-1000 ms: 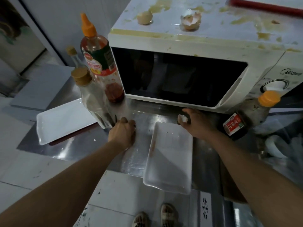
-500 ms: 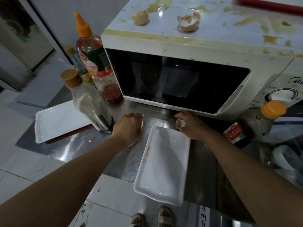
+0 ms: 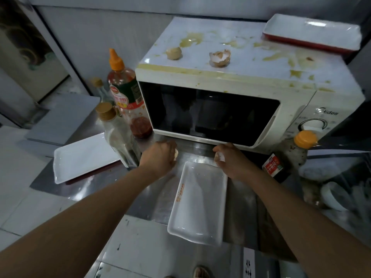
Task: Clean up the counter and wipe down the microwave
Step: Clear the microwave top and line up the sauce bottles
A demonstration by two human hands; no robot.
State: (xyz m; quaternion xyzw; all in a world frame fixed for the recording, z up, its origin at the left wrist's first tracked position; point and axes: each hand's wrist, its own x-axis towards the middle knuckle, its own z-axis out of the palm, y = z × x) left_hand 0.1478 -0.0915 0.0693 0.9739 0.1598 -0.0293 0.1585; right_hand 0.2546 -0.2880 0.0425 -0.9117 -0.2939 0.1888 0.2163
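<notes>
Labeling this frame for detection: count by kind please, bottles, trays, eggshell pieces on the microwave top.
Bottles: 4 (orange-nozzle sauce bottle, tan-cap bottle, small bottle behind, orange-cap bottle at right)
Trays: 3 (left tray, front tray, tray on microwave)
Eggshell pieces: 2 (left shell, broken shell)
Total: 9

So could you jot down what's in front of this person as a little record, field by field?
microwave top: smeared with yellowish spills
on it: two eggshell pieces, a red-edged tray
left hand: curled round a small pale piece
right hand: pinching a small white piece
between hands: white tray overhanging the counter edge
left of microwave: sauce bottles
</notes>
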